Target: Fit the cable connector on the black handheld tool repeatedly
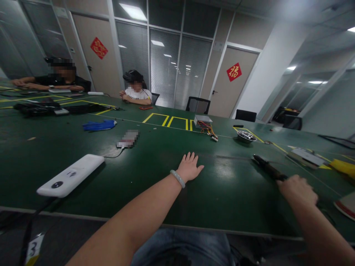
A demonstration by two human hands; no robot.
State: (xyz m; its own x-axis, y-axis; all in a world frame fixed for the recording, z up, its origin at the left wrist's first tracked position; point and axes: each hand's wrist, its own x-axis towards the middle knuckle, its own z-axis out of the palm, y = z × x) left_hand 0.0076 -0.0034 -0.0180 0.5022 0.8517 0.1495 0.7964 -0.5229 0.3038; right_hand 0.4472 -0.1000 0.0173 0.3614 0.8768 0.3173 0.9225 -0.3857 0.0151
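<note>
My left hand (189, 167) lies flat on the green table (155, 166), palm down, fingers spread, holding nothing. A pale bangle (178, 178) circles its wrist. Over on the right, my right hand (298, 192) is closed around the near end of a long black tool (267, 166) shaped like an electric screwdriver. Its narrow end points away and to the left, low over the table. Too little of the tool shows to be sure of its kind. Beyond it stands a shiny metal bowl (246, 136) with contents I cannot make out.
A white power bank-like device (71, 176) lies left, cabled to a blurred phone-like object (128, 139). Farther back are a blue glove (100, 125) and a metal power supply (203, 121) with coloured wires. Two people sit across the table. A yellow item (344, 169) lies far right.
</note>
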